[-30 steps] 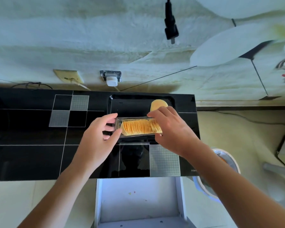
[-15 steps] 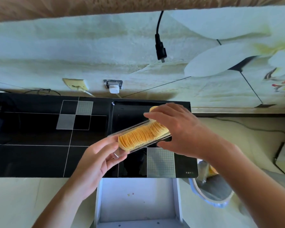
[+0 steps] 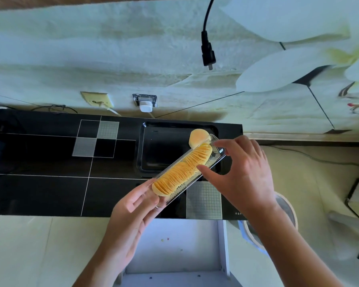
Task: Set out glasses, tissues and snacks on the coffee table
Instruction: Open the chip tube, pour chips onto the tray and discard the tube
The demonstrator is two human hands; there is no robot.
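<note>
Chips [image 3: 181, 169] in clear tray [image 3: 216, 151], tilted over black dish [image 3: 151, 150]; left hand [image 3: 133, 206] fingers grip low end, right hand [image 3: 243, 172] fingers pinch high end. Risk: steeper tilt slides stack out low end, onto bench [image 3: 50, 162].

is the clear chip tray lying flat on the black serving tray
No, the clear chip tray is tilted and held up by the left hand and right hand.

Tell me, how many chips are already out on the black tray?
1. A single chip lies at the black tray's far right corner. The other chips sit stacked in the clear sleeve; it may hide more.
</note>
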